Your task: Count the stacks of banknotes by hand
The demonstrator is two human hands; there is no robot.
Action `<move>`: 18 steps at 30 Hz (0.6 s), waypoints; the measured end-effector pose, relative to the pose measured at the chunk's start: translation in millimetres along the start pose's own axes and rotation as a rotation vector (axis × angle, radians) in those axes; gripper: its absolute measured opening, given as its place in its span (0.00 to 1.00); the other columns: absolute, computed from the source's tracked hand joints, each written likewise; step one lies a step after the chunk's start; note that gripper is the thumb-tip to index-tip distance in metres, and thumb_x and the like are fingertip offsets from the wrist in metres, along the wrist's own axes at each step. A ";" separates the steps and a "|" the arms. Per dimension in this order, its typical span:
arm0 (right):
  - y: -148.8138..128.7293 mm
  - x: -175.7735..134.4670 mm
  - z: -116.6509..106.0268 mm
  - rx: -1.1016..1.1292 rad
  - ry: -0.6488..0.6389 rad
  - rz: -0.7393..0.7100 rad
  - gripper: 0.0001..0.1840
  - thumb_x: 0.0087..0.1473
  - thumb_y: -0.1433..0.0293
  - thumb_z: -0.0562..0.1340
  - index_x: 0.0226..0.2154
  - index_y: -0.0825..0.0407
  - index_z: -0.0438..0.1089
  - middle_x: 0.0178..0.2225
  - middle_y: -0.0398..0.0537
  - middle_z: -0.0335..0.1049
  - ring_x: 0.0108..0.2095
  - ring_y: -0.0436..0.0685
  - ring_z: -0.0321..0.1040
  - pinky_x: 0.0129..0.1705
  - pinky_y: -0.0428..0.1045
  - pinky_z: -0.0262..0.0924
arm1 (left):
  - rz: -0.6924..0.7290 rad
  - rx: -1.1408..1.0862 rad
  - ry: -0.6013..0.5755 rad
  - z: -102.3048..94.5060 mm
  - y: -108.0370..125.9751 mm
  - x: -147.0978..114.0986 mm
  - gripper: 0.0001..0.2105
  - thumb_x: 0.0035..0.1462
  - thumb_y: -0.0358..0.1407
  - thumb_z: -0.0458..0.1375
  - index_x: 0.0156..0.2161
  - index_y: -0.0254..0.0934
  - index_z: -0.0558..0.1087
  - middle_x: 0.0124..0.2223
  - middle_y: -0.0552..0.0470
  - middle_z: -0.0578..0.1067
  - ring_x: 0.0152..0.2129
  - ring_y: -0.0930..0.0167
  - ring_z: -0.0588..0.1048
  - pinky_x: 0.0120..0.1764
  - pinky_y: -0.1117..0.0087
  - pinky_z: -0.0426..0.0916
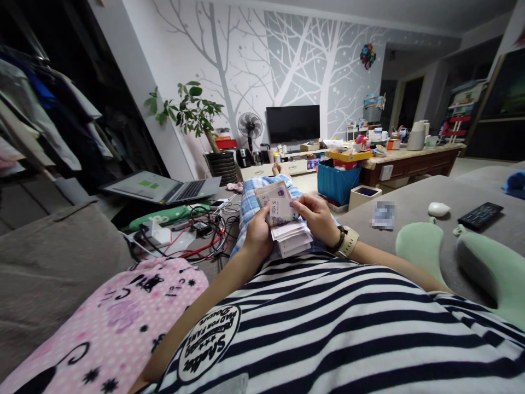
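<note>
While the person reclines on the wide grey fabric sofa (410,202), a pink cat-print cushion (123,323) lies at its left edge and an open silver laptop (164,189) sits beyond that. Over the lap, the left hand (258,232) is clamped around a thick stack of pale paper banknotes (287,230), and the right hand (318,219), a watch at its wrist, pinches the top notes from the other side, fingers closed on them.
</note>
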State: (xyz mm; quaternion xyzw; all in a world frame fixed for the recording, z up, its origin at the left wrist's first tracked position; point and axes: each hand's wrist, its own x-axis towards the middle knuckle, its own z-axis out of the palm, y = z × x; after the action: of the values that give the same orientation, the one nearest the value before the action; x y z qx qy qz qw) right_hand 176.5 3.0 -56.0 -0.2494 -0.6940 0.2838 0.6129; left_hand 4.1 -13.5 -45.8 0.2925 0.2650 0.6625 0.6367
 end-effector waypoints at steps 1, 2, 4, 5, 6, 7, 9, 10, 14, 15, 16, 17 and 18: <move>-1.9 -0.7 0.0 0.004 -0.008 -0.003 0.42 0.67 0.26 0.73 0.28 0.43 0.65 0.25 0.39 0.59 0.31 0.56 0.54 0.37 0.55 0.57 | 0.001 0.008 -0.003 -1.3 0.2 0.6 0.19 0.72 0.38 0.72 0.63 0.33 0.91 0.52 0.38 0.96 0.52 0.48 0.97 0.61 0.49 0.92; -3.5 -1.3 -0.1 0.010 -0.016 -0.006 0.42 0.67 0.26 0.73 0.28 0.43 0.65 0.26 0.39 0.59 0.31 0.56 0.54 0.37 0.55 0.57 | 0.003 0.018 -0.004 -2.7 0.5 1.1 0.18 0.71 0.38 0.72 0.61 0.34 0.91 0.52 0.39 0.96 0.52 0.48 0.97 0.61 0.50 0.92; -5.5 -1.8 -0.1 0.018 -0.027 -0.011 0.42 0.66 0.26 0.73 0.28 0.43 0.65 0.26 0.38 0.58 0.31 0.56 0.53 0.37 0.55 0.56 | 0.013 0.040 -0.010 -5.3 1.2 1.9 0.16 0.68 0.36 0.72 0.58 0.34 0.92 0.50 0.40 0.96 0.53 0.49 0.96 0.61 0.51 0.92; -5.9 -1.8 -0.2 0.018 -0.030 -0.011 0.42 0.66 0.26 0.74 0.28 0.43 0.65 0.26 0.38 0.58 0.32 0.56 0.53 0.37 0.55 0.56 | 0.018 0.051 -0.012 -6.3 1.7 2.2 0.15 0.67 0.35 0.73 0.56 0.34 0.92 0.49 0.41 0.96 0.53 0.49 0.96 0.61 0.52 0.91; -5.9 -1.7 -0.3 0.015 -0.032 -0.009 0.41 0.66 0.27 0.74 0.29 0.43 0.66 0.26 0.39 0.59 0.32 0.56 0.53 0.37 0.55 0.56 | 0.022 0.060 -0.016 -7.0 2.1 2.4 0.14 0.65 0.35 0.73 0.54 0.35 0.92 0.48 0.41 0.96 0.53 0.48 0.96 0.61 0.52 0.91; -5.8 -1.6 -0.3 0.011 -0.032 -0.008 0.41 0.66 0.27 0.74 0.29 0.43 0.66 0.26 0.39 0.59 0.32 0.56 0.53 0.37 0.55 0.55 | 0.024 0.070 -0.022 -7.5 2.6 2.4 0.13 0.64 0.35 0.74 0.52 0.35 0.92 0.48 0.41 0.96 0.54 0.48 0.96 0.61 0.52 0.91; -5.2 -1.2 -0.5 0.001 -0.030 -0.007 0.40 0.66 0.27 0.74 0.29 0.43 0.67 0.26 0.39 0.59 0.32 0.56 0.53 0.37 0.55 0.55 | 0.022 0.090 -0.032 -7.6 3.4 2.2 0.12 0.61 0.35 0.75 0.49 0.36 0.91 0.48 0.41 0.95 0.54 0.48 0.96 0.61 0.52 0.90; -5.0 -1.0 -0.5 -0.002 -0.031 -0.007 0.40 0.66 0.27 0.73 0.29 0.43 0.67 0.26 0.39 0.59 0.32 0.56 0.53 0.37 0.55 0.54 | 0.022 0.100 -0.036 -7.3 3.8 2.0 0.11 0.60 0.35 0.75 0.48 0.36 0.91 0.48 0.41 0.95 0.55 0.48 0.95 0.61 0.52 0.90; -4.9 -0.9 -0.7 -0.006 -0.038 -0.012 0.41 0.66 0.26 0.73 0.29 0.43 0.66 0.26 0.39 0.59 0.32 0.56 0.53 0.37 0.55 0.54 | 0.046 0.117 -0.039 -5.9 4.6 0.2 0.12 0.57 0.35 0.77 0.46 0.35 0.90 0.48 0.39 0.95 0.55 0.46 0.95 0.61 0.53 0.90; -5.1 -1.0 -0.7 -0.007 -0.039 -0.014 0.41 0.66 0.26 0.73 0.29 0.43 0.66 0.26 0.38 0.59 0.32 0.56 0.53 0.37 0.55 0.54 | 0.054 0.119 -0.037 -5.8 4.9 -0.3 0.13 0.57 0.35 0.77 0.47 0.35 0.90 0.47 0.40 0.95 0.55 0.47 0.95 0.61 0.53 0.90; -5.4 -1.2 -0.9 -0.008 -0.040 -0.015 0.41 0.66 0.26 0.72 0.29 0.43 0.66 0.26 0.38 0.59 0.32 0.56 0.53 0.38 0.55 0.54 | 0.060 0.124 -0.033 -5.9 5.1 -0.8 0.13 0.58 0.35 0.76 0.49 0.36 0.91 0.47 0.41 0.95 0.55 0.47 0.95 0.61 0.53 0.90; -5.7 -1.3 -1.0 -0.011 -0.042 -0.014 0.41 0.67 0.26 0.72 0.29 0.43 0.67 0.26 0.38 0.59 0.32 0.56 0.53 0.38 0.55 0.55 | 0.065 0.131 -0.026 -6.1 5.4 -1.2 0.14 0.59 0.34 0.75 0.50 0.36 0.91 0.47 0.41 0.95 0.55 0.47 0.95 0.61 0.54 0.90; -6.0 -1.4 -1.2 -0.015 -0.043 -0.011 0.41 0.67 0.26 0.72 0.29 0.43 0.67 0.26 0.39 0.59 0.32 0.56 0.53 0.38 0.55 0.56 | 0.071 0.139 -0.018 -6.4 5.7 -1.7 0.14 0.61 0.34 0.73 0.52 0.37 0.91 0.47 0.42 0.96 0.55 0.48 0.96 0.61 0.54 0.90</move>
State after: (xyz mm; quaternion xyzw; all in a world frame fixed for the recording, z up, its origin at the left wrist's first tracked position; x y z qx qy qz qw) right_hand 177.9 -2.2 -52.7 -0.2440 -0.7105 0.2804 0.5975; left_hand -4.4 -15.4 -46.1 0.3513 0.2942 0.6617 0.5934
